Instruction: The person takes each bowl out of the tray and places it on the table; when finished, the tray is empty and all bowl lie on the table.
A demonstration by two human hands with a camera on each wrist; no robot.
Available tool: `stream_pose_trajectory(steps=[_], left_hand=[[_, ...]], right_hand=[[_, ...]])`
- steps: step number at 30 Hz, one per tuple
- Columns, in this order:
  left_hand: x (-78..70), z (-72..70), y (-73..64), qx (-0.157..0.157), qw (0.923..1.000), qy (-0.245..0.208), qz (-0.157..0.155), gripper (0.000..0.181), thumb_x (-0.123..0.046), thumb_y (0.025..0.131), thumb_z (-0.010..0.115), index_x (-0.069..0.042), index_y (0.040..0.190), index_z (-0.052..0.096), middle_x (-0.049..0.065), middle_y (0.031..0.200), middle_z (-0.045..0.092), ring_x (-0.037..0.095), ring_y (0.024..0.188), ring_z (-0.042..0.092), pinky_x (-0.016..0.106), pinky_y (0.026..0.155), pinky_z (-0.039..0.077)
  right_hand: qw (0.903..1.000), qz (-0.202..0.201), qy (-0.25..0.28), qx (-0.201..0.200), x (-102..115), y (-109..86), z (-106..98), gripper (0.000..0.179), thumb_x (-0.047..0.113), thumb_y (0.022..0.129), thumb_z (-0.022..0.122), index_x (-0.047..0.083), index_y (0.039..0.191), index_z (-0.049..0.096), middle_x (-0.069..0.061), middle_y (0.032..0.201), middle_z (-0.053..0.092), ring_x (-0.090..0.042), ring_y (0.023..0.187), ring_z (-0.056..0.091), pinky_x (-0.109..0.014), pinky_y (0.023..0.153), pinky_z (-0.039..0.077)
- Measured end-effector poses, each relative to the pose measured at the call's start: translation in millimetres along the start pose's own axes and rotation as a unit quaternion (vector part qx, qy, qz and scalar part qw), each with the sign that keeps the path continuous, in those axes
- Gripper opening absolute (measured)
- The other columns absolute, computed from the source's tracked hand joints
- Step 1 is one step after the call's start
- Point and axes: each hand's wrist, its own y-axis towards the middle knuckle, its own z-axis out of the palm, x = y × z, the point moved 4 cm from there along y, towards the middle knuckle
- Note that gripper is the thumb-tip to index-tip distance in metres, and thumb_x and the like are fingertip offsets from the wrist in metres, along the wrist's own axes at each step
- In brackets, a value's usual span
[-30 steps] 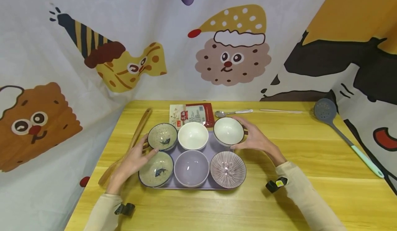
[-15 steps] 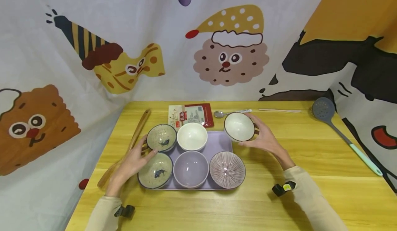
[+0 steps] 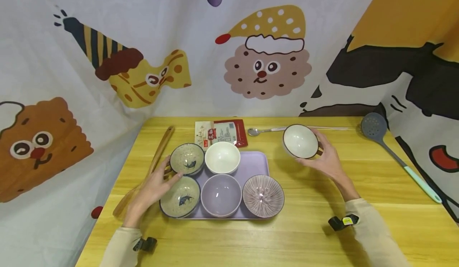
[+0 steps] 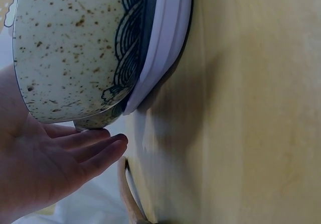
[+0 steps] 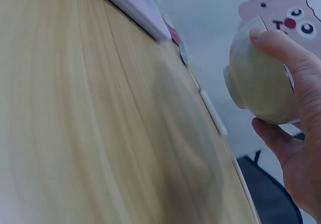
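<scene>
In the head view, my right hand (image 3: 328, 159) holds a white bowl with a dark rim (image 3: 300, 141) up above the table, right of the lilac tray (image 3: 256, 161). The right wrist view shows its pale outside (image 5: 263, 78) between thumb and fingers. My left hand (image 3: 152, 189) has thumb and fingers round the side of the back speckled bowl (image 3: 186, 157), which stands on the tray. Also on the tray are a front speckled bowl (image 3: 181, 197), a white bowl (image 3: 222, 158), a purple bowl (image 3: 221, 195) and a striped bowl (image 3: 263, 196). In the left wrist view, the front speckled bowl (image 4: 70, 48) hides the left thumb.
A wooden spatula (image 3: 157, 155) lies left of the tray. Behind it are a food packet (image 3: 222, 133), a spoon (image 3: 259, 131) and a thin pale stick (image 3: 338, 128). A grey skimmer (image 3: 374, 127) with a mint handle lies far right. A printed cloth hangs behind the table.
My right hand has carried the dark-rimmed white bowl from above the tray's back right corner to the right, past the tray's edge. The left hand has stayed at the back speckled bowl.
</scene>
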Motion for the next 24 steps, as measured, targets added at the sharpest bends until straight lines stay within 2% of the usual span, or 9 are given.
stream_pose_trajectory(steps=[3,6,14,16,21,24], left_hand=[[1.6,1.0,1.2,0.002,1.0000,-0.002,0.001,0.091,-0.047,0.101,0.059,-0.004,0.163,0.007,0.035,0.156,0.034,0.053,0.137,0.045,0.064,0.111,0.041],[4.0,2.1,1.6,0.000,1.0000,-0.004,0.001,0.090,-0.046,0.101,0.059,-0.006,0.163,0.007,0.035,0.156,0.034,0.053,0.136,0.045,0.065,0.110,0.042],[7.6,4.4,3.4,-0.004,0.9999,-0.013,0.007,0.090,-0.045,0.101,0.060,-0.007,0.163,0.009,0.035,0.156,0.035,0.054,0.134,0.048,0.065,0.108,0.044],[7.3,4.3,3.8,-0.004,0.9998,-0.015,0.008,0.089,-0.045,0.101,0.060,-0.006,0.163,0.009,0.035,0.156,0.034,0.055,0.134,0.047,0.064,0.108,0.044],[6.8,3.7,3.6,-0.003,0.9999,-0.015,0.005,0.089,-0.043,0.102,0.059,-0.005,0.163,0.008,0.036,0.156,0.032,0.055,0.135,0.045,0.064,0.108,0.045],[6.0,3.5,3.5,-0.002,0.9999,-0.014,0.007,0.089,-0.045,0.102,0.059,-0.005,0.163,0.008,0.036,0.157,0.031,0.054,0.136,0.045,0.064,0.108,0.044]], right_hand=[[0.9996,0.010,-0.011,-0.025,-7,-5.8,-13,0.106,0.009,0.067,0.095,0.019,0.156,0.038,-0.015,0.153,0.043,-0.042,0.126,0.054,-0.006,0.084,0.045],[0.9983,0.018,-0.027,-0.049,-13,-10.3,-24,0.106,0.011,0.067,0.095,0.017,0.157,0.038,-0.017,0.151,0.045,-0.040,0.123,0.055,-0.003,0.082,0.043],[0.9908,0.045,-0.060,-0.112,-31,-21.5,-52,0.102,0.012,0.067,0.094,0.016,0.155,0.041,-0.017,0.147,0.048,-0.018,0.110,0.054,0.001,0.077,0.042],[0.9886,0.049,-0.066,-0.126,-35,-23.9,-59,0.102,0.012,0.067,0.094,0.016,0.155,0.042,-0.017,0.147,0.048,-0.021,0.110,0.055,0.001,0.077,0.041],[0.9827,0.075,-0.083,-0.148,-50,-28.8,-79,0.105,0.016,0.071,0.092,0.014,0.158,0.035,-0.021,0.153,0.042,-0.042,0.123,0.051,-0.001,0.078,0.036],[0.9770,0.103,-0.099,-0.158,-59,-33.3,-89,0.107,0.021,0.073,0.091,0.013,0.160,0.030,-0.023,0.152,0.041,-0.044,0.128,0.047,-0.004,0.081,0.035]])
